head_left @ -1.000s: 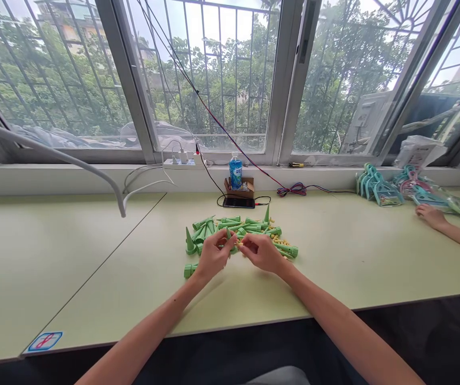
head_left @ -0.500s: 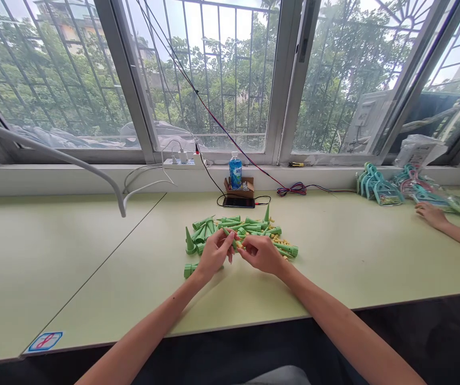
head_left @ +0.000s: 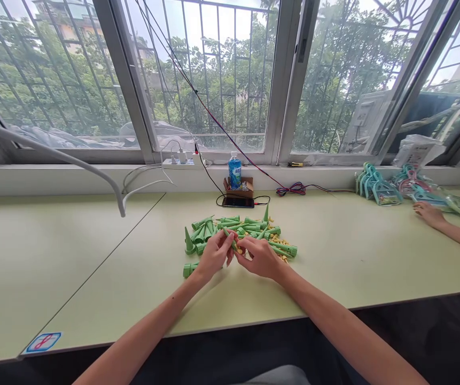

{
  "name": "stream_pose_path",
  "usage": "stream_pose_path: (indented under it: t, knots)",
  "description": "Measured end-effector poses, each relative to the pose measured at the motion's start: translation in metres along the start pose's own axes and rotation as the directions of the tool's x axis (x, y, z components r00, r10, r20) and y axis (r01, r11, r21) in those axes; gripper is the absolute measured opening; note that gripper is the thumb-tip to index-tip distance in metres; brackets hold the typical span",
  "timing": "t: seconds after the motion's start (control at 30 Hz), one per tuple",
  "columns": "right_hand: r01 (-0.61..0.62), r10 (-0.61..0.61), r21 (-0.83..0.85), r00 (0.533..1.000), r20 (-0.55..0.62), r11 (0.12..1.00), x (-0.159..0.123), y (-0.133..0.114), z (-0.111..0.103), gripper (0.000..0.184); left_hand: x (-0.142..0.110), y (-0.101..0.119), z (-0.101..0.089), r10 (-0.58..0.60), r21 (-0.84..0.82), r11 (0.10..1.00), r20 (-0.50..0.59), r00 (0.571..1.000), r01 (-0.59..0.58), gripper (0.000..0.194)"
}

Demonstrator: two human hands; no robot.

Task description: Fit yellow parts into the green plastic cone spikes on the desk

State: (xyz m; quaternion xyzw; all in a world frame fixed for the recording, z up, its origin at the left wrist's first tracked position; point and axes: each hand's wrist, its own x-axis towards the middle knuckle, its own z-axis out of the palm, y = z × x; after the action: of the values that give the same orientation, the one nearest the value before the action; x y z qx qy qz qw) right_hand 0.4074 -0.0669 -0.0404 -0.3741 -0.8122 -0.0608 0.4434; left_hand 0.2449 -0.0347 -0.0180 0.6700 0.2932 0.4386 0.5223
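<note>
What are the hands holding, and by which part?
Left hand holds a green cone around its middle; right hand is at a yellow piece, grip unclear.

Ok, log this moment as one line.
left hand: holds green spike | right hand: fingers at yellow piece | beyond: heaped green parts, phone, blue bottle

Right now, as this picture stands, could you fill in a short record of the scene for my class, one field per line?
Left fingers: holding a green cone
Right fingers: at a yellow piece near the cone's lower end; grip unclear
Pile: green cones and yellow bits, beyond and around the hands
Behind pile: phone, then box and blue bottle
Far right: another person's hand beside teal items
Surface: pale table
</note>
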Motion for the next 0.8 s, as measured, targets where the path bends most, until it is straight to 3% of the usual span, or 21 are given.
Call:
stream_pose_path:
  t: [0.27,0.8]
  knots:
    - [0.060,-0.057,-0.111,0.998,0.023,0.992,-0.003,-0.003,0.006,0.013,-0.001,-0.002,0.000,-0.022,0.012,1.000,0.007,1.000,0.022,0.037]
    - [0.154,-0.151,-0.166,0.988,0.032,0.974,-0.005,-0.001,0.010,0.015,-0.003,-0.004,-0.001,-0.015,0.016,1.000,0.021,1.000,0.015,0.038]
